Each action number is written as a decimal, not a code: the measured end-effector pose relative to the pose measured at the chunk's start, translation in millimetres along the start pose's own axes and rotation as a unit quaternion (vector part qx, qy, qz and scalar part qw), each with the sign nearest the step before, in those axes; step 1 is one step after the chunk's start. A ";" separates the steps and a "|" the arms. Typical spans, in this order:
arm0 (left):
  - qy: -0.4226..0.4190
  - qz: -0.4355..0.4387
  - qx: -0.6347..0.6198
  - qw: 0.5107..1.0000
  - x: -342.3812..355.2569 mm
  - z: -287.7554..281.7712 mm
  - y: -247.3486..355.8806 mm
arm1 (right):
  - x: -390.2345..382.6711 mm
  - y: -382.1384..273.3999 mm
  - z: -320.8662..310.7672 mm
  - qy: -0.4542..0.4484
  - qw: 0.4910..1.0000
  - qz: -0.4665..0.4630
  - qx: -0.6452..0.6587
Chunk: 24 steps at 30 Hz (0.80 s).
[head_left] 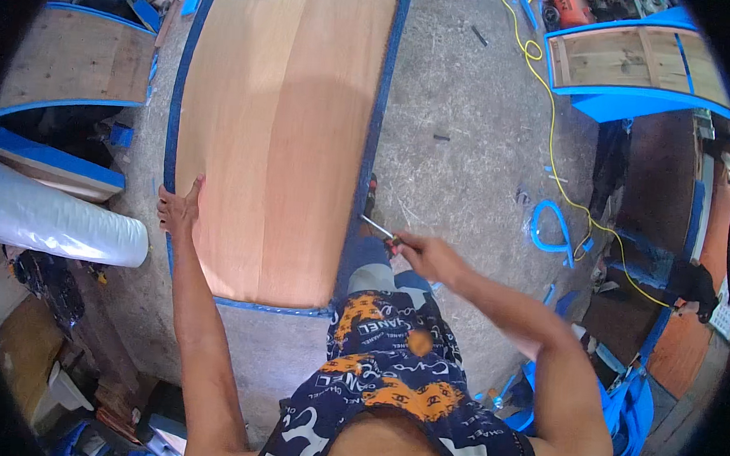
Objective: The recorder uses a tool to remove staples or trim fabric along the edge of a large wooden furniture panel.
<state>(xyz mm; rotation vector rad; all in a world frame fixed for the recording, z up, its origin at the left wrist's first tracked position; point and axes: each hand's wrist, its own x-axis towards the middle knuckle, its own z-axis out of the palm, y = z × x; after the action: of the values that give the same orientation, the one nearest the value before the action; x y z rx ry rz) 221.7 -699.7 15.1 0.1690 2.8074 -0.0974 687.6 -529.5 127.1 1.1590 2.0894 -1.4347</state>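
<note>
A long wooden panel (254, 140) with dark blue edging lies lengthwise in front of me. My left hand (178, 210) grips its left edge, the thumb on the wood and the fingers over the blue border. In my right hand (425, 256) is a screwdriver (378, 228) with a red and black handle. Its bright shaft points left, and the tip meets the dark blue edging (363, 203) on the panel's right side. My leg is beside that edge, near the screwdriver.
A yellow cord (552, 147) runs along the concrete floor at right, past a loop of blue strip (538, 225). Blue-edged wooden panels (85, 60) and a roll of clear plastic wrap (68, 217) stand at left. Another blue-edged frame (605, 59) is at far right.
</note>
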 end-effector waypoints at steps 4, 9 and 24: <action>0.006 0.030 -0.002 1.000 0.0 -0.4 -4.4 | -1.7 26.7 8.3 -0.020 0.995 0.055 0.082; -0.003 0.008 0.014 1.000 2.9 3.0 -2.7 | 27.5 78.3 9.6 -0.038 0.991 -0.024 0.126; -0.020 0.007 -0.017 1.000 24.2 13.6 -16.3 | -2.0 60.0 28.5 0.029 0.997 0.001 0.077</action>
<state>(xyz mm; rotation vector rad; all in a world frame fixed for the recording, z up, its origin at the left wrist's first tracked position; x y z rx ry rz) 201.1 -714.5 -4.8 0.1753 2.7664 -0.0483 731.4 -546.6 80.1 1.2736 2.0441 -1.6043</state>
